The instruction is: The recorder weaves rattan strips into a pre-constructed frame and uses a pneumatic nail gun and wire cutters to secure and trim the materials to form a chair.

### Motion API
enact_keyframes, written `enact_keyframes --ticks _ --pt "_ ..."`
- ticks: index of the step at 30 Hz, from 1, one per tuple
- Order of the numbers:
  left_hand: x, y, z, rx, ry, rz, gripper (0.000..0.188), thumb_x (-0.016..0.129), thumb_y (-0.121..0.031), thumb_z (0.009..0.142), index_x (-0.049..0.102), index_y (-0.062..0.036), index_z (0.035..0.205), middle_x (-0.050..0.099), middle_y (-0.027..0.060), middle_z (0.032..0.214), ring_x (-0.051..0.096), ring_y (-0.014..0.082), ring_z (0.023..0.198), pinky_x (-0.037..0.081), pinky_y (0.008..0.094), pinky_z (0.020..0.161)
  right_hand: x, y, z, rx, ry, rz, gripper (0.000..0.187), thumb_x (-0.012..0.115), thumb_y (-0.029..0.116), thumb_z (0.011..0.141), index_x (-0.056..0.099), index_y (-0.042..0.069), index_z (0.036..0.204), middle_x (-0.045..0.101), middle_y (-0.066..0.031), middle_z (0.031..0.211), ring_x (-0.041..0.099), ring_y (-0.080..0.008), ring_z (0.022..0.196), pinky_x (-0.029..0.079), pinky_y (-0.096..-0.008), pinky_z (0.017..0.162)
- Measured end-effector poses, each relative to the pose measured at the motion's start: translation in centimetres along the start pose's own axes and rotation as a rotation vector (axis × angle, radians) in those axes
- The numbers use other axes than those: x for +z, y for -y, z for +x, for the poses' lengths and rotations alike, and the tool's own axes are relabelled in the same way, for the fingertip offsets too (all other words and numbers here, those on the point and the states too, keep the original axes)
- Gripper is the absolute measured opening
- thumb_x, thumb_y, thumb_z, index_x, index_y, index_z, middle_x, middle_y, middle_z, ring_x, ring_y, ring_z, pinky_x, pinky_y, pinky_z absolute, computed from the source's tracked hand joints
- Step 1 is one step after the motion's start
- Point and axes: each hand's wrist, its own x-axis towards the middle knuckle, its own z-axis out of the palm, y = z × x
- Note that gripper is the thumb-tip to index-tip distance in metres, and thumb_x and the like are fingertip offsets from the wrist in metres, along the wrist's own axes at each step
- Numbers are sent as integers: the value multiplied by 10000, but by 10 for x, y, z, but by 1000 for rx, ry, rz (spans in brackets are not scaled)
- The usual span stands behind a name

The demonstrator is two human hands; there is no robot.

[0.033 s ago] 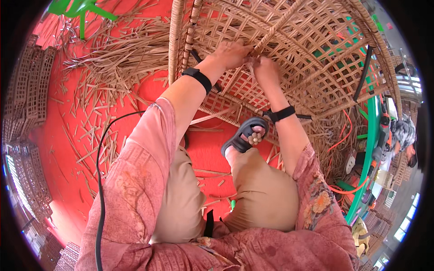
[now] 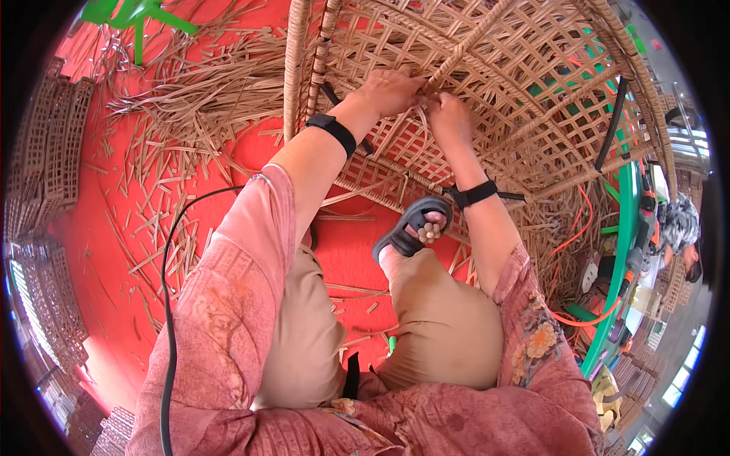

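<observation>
A large woven wicker frame [image 2: 532,144] leans before me, an open lattice crossed by wrapped ribs with black rods at its edges. My left hand [image 2: 391,91] is closed at the lower end of a thick wrapped rib [image 2: 464,49], its fingertips pressed against the weave. Just right of it and lower, my right hand [image 2: 451,121] is pinched at the same joint, apparently on a thin wicker strip. The fingers hide most of that strip. Each wrist wears a black band.
Loose strips [image 2: 205,99] lie heaped on the red floor covering [image 2: 114,266]. Stacked woven panels [image 2: 53,144] stand at left, a green stool [image 2: 137,19] at far left. A green table edge [image 2: 608,327] with tools and an orange cord [image 2: 585,321] is at right; a person [image 2: 679,228] is beyond.
My right hand has shifted slightly to the right, away from my left fingertips. My left hand and the wicker frame look the same.
</observation>
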Motion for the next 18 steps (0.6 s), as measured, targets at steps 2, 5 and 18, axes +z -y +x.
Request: enact_keyframes --ticks 2,5,18 --pt "-1 1 0 44 62 51 360 509 -398 883 603 -114 1084 573 174 1096 573 347 1019 459 436 832 8 -11 2 -172 -275 296 307 590 242 855 639 -14 1017 684 -124 870 650 -281 829 486 -361 738" --pt "29 30 -18 73 -108 -137 335 491 -397 891 625 -128 1040 611 162 1054 595 350 974 473 435 808 17 -6 10 -126 -124 576 345 623 273 847 616 -20 1031 675 -107 865 638 -218 825 479 -322 745" --pt "-67 -136 -97 536 358 -119 138 618 -203 710 694 -88 702 643 104 651 642 287 629 500 423 535 46 -43 31 -119 41 588 262 718 175 728 623 -34 853 648 -136 737 612 -177 652 477 -316 608"
